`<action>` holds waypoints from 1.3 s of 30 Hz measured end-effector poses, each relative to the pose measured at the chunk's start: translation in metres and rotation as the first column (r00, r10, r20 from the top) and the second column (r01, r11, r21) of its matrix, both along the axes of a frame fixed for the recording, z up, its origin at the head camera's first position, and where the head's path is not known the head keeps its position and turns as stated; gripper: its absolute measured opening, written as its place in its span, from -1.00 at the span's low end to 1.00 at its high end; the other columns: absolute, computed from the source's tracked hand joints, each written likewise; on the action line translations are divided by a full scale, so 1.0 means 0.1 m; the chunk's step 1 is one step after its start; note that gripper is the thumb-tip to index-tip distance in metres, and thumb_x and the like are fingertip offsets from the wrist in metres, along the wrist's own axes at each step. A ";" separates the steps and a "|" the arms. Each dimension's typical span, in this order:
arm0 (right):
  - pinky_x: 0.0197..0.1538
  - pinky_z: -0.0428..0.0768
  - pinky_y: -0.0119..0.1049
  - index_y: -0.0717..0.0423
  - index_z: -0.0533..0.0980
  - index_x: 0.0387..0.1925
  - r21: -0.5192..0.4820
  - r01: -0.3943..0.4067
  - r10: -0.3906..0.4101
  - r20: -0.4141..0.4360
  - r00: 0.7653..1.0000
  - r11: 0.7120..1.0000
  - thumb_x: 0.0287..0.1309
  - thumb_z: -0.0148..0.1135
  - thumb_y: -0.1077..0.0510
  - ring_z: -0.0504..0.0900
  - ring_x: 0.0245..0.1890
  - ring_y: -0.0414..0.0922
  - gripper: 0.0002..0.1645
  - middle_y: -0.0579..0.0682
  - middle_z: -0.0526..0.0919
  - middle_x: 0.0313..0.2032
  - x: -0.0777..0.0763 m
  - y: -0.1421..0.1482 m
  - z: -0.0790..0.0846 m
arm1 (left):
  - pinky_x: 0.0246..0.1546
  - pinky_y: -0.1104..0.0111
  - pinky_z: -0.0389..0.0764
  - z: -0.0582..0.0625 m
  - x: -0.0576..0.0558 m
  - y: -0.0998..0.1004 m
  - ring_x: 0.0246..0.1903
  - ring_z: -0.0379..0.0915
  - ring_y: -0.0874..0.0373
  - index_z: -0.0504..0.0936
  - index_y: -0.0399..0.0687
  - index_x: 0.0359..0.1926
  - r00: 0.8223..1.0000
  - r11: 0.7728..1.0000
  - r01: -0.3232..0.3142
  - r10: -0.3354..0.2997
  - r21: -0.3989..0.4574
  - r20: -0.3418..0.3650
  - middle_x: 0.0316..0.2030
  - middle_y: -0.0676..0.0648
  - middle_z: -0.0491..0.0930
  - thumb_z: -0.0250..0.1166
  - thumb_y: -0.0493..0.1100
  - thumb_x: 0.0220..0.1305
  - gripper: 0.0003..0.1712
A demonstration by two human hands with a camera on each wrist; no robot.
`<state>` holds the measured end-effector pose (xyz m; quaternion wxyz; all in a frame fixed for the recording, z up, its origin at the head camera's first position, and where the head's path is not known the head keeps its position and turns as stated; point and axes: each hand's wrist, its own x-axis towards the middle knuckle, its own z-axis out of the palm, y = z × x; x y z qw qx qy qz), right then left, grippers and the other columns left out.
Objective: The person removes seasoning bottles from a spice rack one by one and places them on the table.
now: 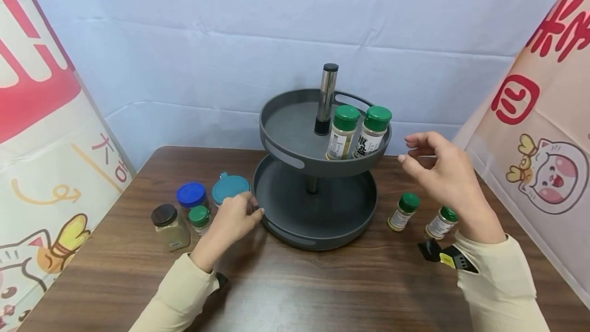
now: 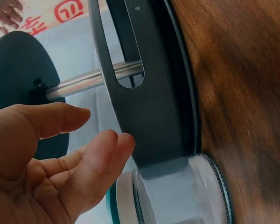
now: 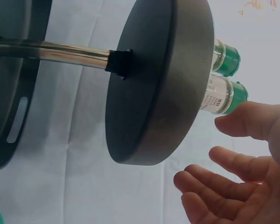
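A dark grey two-tier round rack [image 1: 318, 234] stands on the table, a metal post through its middle. Two green-capped spice jars, one at the front [image 1: 340, 135] and one to its right [image 1: 372, 132], stand upright on the upper tier. My right hand [image 1: 442, 168] hovers just right of that tier, fingers spread and slightly bent, holding nothing. Beside the lower tier's left rim is my left hand [image 1: 232, 219], thumb and fingers apart with nothing between them. Whether its fingertips touch the rim, I cannot tell. A clear jar with a teal lid [image 1: 230, 188] is partly hidden behind this hand.
Left of the rack stand a blue-lidded jar [image 1: 192, 196], a black-lidded jar [image 1: 170, 227] and a small green-capped jar [image 1: 199, 218]. Two more green-capped spice jars, one nearer the rack [image 1: 403, 211] and one farther right [image 1: 441, 223], stand under my right hand.
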<state>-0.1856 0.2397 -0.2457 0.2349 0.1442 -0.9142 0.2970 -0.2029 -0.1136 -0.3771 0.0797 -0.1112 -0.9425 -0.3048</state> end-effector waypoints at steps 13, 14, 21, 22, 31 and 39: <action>-0.20 0.35 -0.63 0.21 0.37 0.07 -0.074 -0.068 0.060 -0.110 0.992 0.995 0.02 0.25 0.21 0.54 -0.21 -0.04 -0.46 0.17 0.56 -0.12 -0.02 -0.16 0.15 | -0.75 0.37 0.22 0.00 -0.08 0.08 -0.76 0.23 0.18 0.40 -0.10 -0.63 0.997 0.995 -0.026 0.033 -0.099 0.071 -0.75 -0.01 0.31 0.29 -0.11 0.07 -0.71; -0.20 0.35 -0.62 0.21 0.36 0.09 -0.076 -0.073 0.064 -0.116 0.991 0.994 0.02 0.25 0.21 0.54 -0.20 -0.04 -0.45 0.17 0.55 -0.11 -0.03 -0.17 0.16 | -0.75 0.37 0.24 0.00 -0.09 0.08 -0.75 0.24 0.17 0.40 -0.11 -0.62 0.997 0.994 -0.030 0.037 -0.104 0.072 -0.74 -0.01 0.32 0.29 -0.11 0.07 -0.71; -0.19 0.36 -0.58 0.20 0.30 0.14 -0.097 -0.105 0.091 -0.130 0.987 0.990 0.02 0.24 0.20 0.53 -0.17 -0.04 -0.39 0.16 0.54 -0.07 -0.05 -0.26 0.20 | -0.75 0.30 0.32 -0.02 -0.15 0.13 -0.73 0.31 0.11 0.47 -0.19 -0.56 0.993 0.983 -0.081 0.093 -0.167 0.067 -0.72 -0.07 0.39 0.26 -0.07 0.09 -0.71; -0.19 0.36 -0.58 0.20 0.30 0.14 -0.100 -0.106 0.093 -0.130 0.987 0.989 0.02 0.24 0.20 0.53 -0.17 -0.04 -0.39 0.16 0.54 -0.07 -0.06 -0.28 0.21 | -0.75 0.29 0.34 -0.02 -0.16 0.14 -0.72 0.32 0.10 0.48 -0.20 -0.55 0.993 0.980 -0.088 0.101 -0.181 0.067 -0.72 -0.08 0.39 0.26 -0.05 0.10 -0.70; -0.23 0.40 -0.58 0.18 0.27 0.18 -0.100 -0.133 0.119 -0.130 0.984 0.986 0.03 0.21 0.19 0.53 -0.23 -0.09 -0.36 0.18 0.54 -0.06 -0.14 -0.38 0.21 | -0.73 0.23 0.47 0.00 -0.17 0.22 -0.72 0.41 0.05 0.51 -0.21 -0.61 0.988 0.960 -0.109 0.134 -0.259 0.078 -0.69 -0.14 0.48 0.25 -0.01 0.12 -0.63; -0.25 0.41 -0.63 0.13 0.32 0.17 -0.054 -0.144 0.133 -0.169 0.977 0.988 0.00 0.24 0.23 0.55 -0.25 -0.10 -0.36 0.15 0.56 -0.09 -0.20 -0.41 0.21 | -0.67 0.13 0.56 -0.05 -0.16 0.25 -0.61 0.49 -0.10 0.51 -0.48 -0.29 0.989 0.956 -0.140 0.148 -0.259 0.011 -0.51 -0.30 0.54 0.27 -0.03 0.09 -0.52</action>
